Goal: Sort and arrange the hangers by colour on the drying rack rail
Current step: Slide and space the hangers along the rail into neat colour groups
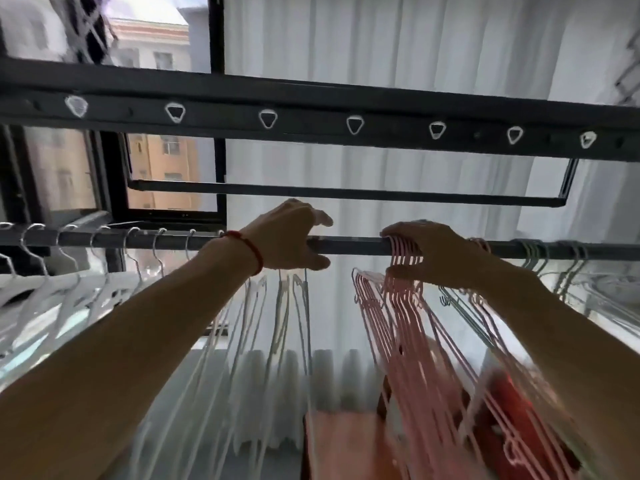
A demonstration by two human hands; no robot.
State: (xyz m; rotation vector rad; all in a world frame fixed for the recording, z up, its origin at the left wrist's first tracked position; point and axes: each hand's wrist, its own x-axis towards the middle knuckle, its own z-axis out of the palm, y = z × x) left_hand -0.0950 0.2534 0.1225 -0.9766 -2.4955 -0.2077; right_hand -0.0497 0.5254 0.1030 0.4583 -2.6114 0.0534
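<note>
Along the rail (353,245), the right hand (426,254) is clamped on the pink hangers' (405,327) hooks, bunching one colour; the left hand (291,237) grips white hangers (287,306) alongside, keeping groups separate.

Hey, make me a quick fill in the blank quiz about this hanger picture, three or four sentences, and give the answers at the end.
1. The right hand is bunching the ____ hangers on the rail.
2. The left hand grips a bundle of ____ hangers.
3. The cord around the left wrist is ____.
4. Behind the rail hangs a white ____.

Answers: pink; white; red; curtain
</note>
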